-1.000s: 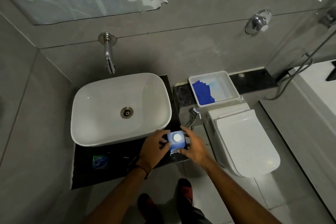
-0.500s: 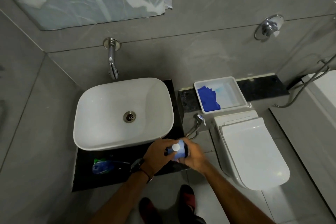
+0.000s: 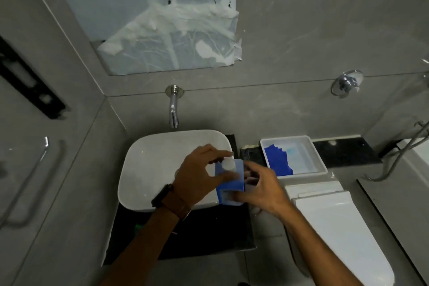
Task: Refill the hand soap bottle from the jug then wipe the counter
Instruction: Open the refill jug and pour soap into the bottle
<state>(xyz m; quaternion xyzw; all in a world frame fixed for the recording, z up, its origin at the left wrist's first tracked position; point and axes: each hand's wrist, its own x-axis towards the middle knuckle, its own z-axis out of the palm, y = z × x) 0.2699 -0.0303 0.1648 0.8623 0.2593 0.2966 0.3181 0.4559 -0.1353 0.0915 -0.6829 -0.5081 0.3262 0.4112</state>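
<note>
Here, centre frame, I hold a blue jug point(image 3: 229, 183) over the white basin's point(image 3: 148, 169) right edge. My right hand point(image 3: 260, 187) grips its body; my left hand point(image 3: 199, 175) pinches the white cap point(image 3: 228, 165). I judge I am uncapping it; next comes twisting the cap off, keeping the squarish, translucent jug steady.

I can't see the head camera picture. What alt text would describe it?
Seen from above, a person's two hands hold a blue jug with a white cap over the right edge of a white sink: the left hand pinches the cap, the right hand grips the body. A closed toilet stands to the right.
</note>
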